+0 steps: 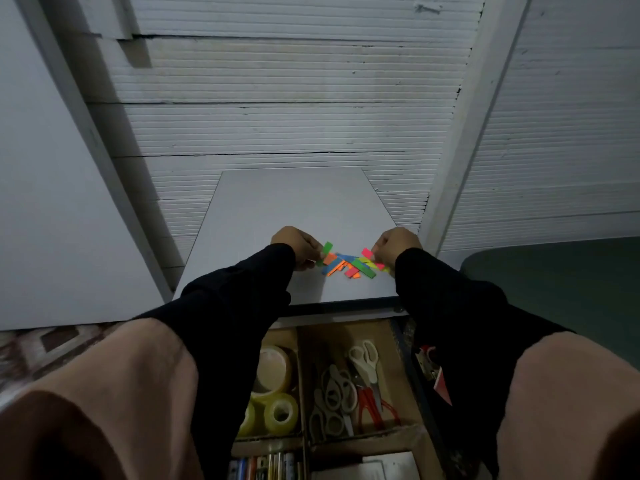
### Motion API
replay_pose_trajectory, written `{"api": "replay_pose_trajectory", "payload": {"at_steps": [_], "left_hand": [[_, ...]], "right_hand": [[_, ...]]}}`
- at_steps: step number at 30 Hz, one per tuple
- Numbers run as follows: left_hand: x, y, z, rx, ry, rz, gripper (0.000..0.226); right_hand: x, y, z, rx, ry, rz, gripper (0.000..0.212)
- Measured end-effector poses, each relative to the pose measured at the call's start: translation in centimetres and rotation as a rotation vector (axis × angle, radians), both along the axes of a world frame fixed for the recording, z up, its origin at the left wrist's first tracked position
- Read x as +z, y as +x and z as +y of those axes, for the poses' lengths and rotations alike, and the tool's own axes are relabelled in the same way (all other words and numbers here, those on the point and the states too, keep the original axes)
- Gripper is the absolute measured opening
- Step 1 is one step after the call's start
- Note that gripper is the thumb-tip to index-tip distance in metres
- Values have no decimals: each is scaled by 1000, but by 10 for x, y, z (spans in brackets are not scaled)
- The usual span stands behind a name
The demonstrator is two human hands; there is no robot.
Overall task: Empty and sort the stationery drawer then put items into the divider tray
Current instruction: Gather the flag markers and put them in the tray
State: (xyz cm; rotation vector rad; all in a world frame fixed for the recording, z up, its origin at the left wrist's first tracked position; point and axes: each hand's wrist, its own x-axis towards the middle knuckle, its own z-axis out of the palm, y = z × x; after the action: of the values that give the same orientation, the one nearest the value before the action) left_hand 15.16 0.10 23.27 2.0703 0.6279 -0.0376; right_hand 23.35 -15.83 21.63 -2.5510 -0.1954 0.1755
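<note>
On the white desk [277,202], a small heap of neon sticky tabs [349,266] lies between the two hands. The left hand [294,245] pinches a green tab [326,248] upright at the heap's left edge, fingers curled on it. The right hand [398,245] pinches a pink tab [367,253] at the right edge. The tabs are short flat strips in orange, blue, green, yellow and pink, crisscrossed. No writing is legible. Below, the cardboard divider tray [391,344] holds tape rolls [275,386], scissors [349,386] and batteries [266,467].
</note>
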Motion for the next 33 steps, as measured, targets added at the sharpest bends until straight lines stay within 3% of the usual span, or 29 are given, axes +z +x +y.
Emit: {"api": "replay_pose_trajectory", "payload": {"at_steps": [3,5,8,15,25,33], "left_hand": [[0,2,-8,-59,2,51,19],[-4,5,-15,-101,155,56,6],[-11,9,-24,-120,436,45,26],[-12,7,-36,-123,646,19,21],[-12,1,-27,-108,588,19,21],[2,-13,-14,-130,576,9,13]], "right_hand": [[7,-2,-2,10,52,21,24],[11,-9,-2,33,81,80,28],[5,-20,0,80,34,113,26],[-13,-29,5,95,-53,-60,17],[-11,-31,7,136,-145,-125,22],[3,-35,-1,131,52,-53,11]]}}
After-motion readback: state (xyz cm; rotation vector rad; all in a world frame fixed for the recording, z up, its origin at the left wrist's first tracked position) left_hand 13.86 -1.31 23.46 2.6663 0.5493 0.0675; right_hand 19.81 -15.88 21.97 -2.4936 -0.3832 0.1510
